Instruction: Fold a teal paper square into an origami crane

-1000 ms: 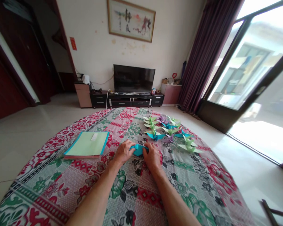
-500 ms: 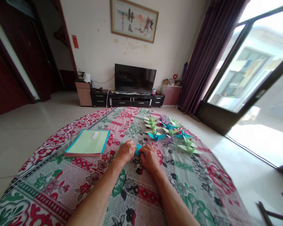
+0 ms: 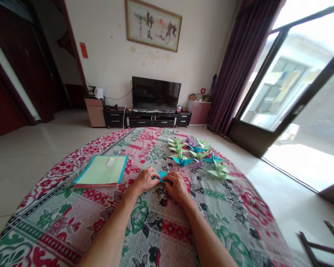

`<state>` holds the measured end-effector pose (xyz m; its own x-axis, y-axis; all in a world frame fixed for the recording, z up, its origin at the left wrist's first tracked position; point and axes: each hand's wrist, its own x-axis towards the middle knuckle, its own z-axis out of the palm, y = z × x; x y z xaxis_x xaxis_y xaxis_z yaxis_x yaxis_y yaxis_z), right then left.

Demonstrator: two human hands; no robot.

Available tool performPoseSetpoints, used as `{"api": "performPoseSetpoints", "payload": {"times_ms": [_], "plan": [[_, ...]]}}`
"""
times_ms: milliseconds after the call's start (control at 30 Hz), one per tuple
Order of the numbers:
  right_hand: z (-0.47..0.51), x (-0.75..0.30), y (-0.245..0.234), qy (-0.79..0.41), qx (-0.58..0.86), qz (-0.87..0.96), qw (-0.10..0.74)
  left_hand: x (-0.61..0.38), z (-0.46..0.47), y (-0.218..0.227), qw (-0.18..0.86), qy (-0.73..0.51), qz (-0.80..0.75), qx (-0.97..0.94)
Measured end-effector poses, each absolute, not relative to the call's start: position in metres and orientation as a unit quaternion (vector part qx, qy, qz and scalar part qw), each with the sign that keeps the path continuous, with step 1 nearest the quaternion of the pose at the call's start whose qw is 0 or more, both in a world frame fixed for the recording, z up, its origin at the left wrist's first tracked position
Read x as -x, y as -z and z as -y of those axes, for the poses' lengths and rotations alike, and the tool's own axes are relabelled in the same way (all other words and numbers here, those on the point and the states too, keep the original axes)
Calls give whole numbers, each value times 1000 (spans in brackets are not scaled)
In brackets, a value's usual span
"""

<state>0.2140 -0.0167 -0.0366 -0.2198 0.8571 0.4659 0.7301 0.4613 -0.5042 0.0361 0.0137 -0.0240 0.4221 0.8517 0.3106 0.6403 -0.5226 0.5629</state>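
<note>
A small piece of folded blue paper (image 3: pixel 162 175) lies at the middle of the table, between my two hands. My left hand (image 3: pixel 147 179) pinches its left side with thumb and fingertips. On the other side, the fingers of my right hand (image 3: pixel 177 185) are closed on its right edge. Both hands rest low, close to the tablecloth, and the fingers cover part of the paper, so its full shape is hidden. Beyond my right hand stand several folded paper cranes, among them a blue crane (image 3: pixel 181 160) and a light green crane (image 3: pixel 220 170).
A stack of square coloured paper (image 3: pixel 100 171), light green over blue, lies to the left with a small white piece (image 3: pixel 110 162) on it. The round table wears a flowered tablecloth (image 3: pixel 105 215). A television (image 3: pixel 156 93) stands on a low cabinet beyond.
My left hand has shifted slightly and its grip on the paper looks different. More of the blue paper shows above the fingers now. The whole view has turned a little to the right.
</note>
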Motion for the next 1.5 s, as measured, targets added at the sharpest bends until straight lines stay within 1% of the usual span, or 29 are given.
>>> {"api": "performPoseSetpoints", "payload": {"times_ms": [267,400,700,933,1067,1267,1500], "plan": [[19,-212,33,-83,521,769,360,-41,-18,27,163,-265,-495,-811],[20,-208,30,-61,543,759,353,-43,-19,27,151,-258,-508,-808],[15,-200,40,-11,594,721,355,-43,-19,23,186,-253,-522,-793],[15,-198,38,-21,605,711,359,-52,-22,26,139,-231,-573,-774],[15,-197,37,-17,614,704,357,-51,-22,25,151,-232,-576,-769],[11,-195,37,-28,628,691,357,-46,-22,21,201,-233,-552,-775],[9,-196,40,-46,635,683,359,-54,-22,26,160,-233,-587,-759]]}}
